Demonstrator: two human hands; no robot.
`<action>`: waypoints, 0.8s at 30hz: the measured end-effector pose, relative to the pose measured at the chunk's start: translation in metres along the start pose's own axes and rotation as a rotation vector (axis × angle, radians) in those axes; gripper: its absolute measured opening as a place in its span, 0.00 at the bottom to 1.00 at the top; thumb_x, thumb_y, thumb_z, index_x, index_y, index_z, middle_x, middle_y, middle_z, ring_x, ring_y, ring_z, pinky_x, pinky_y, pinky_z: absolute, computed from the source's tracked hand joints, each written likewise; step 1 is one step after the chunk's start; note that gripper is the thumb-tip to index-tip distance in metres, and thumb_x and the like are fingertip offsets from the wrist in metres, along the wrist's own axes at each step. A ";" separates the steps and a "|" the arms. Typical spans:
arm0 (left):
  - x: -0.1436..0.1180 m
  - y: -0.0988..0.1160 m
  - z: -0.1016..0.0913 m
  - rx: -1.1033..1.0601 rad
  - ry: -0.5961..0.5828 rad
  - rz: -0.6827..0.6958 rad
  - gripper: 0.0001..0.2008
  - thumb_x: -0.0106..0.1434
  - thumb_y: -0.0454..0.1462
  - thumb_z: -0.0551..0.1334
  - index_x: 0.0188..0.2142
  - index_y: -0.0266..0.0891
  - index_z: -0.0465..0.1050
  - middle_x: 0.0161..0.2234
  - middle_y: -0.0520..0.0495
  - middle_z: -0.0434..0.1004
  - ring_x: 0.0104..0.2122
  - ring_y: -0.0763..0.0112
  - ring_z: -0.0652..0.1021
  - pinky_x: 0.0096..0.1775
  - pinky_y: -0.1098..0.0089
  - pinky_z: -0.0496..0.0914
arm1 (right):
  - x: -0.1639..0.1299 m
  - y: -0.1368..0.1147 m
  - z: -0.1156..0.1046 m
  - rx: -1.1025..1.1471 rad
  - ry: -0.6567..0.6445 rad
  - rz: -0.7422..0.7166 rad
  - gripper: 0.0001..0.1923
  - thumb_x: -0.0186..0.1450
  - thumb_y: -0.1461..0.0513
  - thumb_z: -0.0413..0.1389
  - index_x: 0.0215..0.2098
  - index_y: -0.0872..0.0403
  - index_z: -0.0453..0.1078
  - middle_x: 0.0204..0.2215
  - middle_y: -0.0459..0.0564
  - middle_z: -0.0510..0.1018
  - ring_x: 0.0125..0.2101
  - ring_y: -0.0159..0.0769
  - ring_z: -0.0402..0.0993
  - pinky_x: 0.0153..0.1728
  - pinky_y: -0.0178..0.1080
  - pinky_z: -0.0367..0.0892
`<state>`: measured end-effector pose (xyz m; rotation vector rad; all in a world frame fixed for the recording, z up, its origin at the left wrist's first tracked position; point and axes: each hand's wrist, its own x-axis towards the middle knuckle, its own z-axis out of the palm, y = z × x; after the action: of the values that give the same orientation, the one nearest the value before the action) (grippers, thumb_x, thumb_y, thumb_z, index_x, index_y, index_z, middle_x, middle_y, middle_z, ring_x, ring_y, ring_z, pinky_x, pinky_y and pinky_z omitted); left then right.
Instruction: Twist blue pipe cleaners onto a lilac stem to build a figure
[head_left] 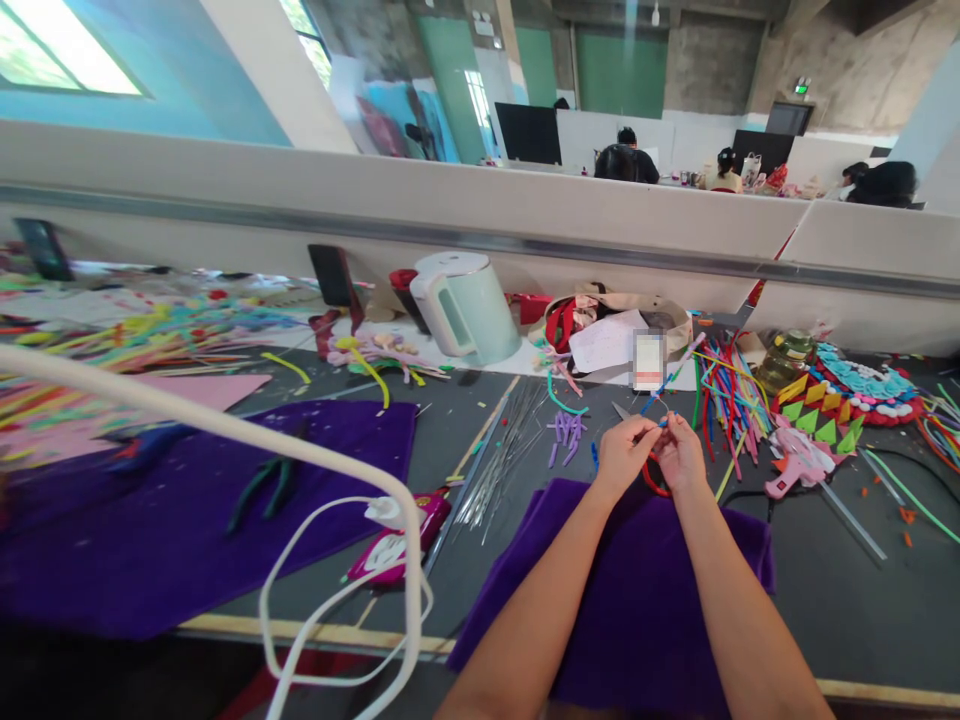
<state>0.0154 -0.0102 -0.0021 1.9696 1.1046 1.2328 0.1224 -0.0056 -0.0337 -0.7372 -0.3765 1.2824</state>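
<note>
Fingertips of my left hand point(624, 458) and my right hand point(682, 455) meet in a pinch on a short blue pipe cleaner point(662, 423). Beneath the hands lies a pair of scissors with red handles point(655, 485), partly covered by them; a blade tip pokes out on the left. Short purple pipe cleaner pieces point(568, 437) lie left of my left hand. A folded purple cloth point(637, 590) is spread under my forearms. Right of my right hand are a bundle of coloured pipe cleaners point(731, 395) and a pink glue gun point(799, 458).
A pale green electric kettle point(480, 310) stands by the low partition point(420, 205). Thin metal wires point(504, 450) and a magenta packet point(405, 545) lie to the left. A white tube and cable point(300, 430) cross the left foreground. A glass jar point(787, 360) stands at right; people sit beyond.
</note>
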 end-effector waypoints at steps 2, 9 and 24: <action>0.000 0.002 0.000 0.040 -0.055 0.056 0.08 0.60 0.36 0.57 0.27 0.39 0.73 0.27 0.51 0.75 0.29 0.73 0.73 0.34 0.74 0.65 | 0.000 0.000 0.000 -0.010 0.034 0.021 0.11 0.49 0.61 0.63 0.26 0.53 0.65 0.21 0.40 0.72 0.19 0.25 0.66 0.22 0.29 0.64; -0.003 0.001 0.000 0.181 0.005 0.057 0.09 0.61 0.35 0.56 0.27 0.39 0.72 0.25 0.52 0.73 0.27 0.74 0.72 0.31 0.75 0.62 | -0.005 -0.005 0.004 -0.275 0.083 -0.178 0.12 0.49 0.59 0.63 0.29 0.55 0.68 0.22 0.42 0.73 0.18 0.23 0.60 0.18 0.28 0.56; -0.001 -0.004 -0.001 0.298 0.006 -0.013 0.09 0.61 0.36 0.57 0.25 0.40 0.70 0.24 0.53 0.71 0.26 0.75 0.70 0.29 0.75 0.58 | 0.009 -0.006 -0.013 -0.788 -0.035 -0.368 0.12 0.55 0.58 0.56 0.34 0.55 0.75 0.29 0.49 0.79 0.25 0.34 0.71 0.24 0.35 0.67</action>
<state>0.0127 -0.0093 -0.0053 2.1713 1.3678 1.1197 0.1376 -0.0016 -0.0402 -1.2334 -1.0271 0.7759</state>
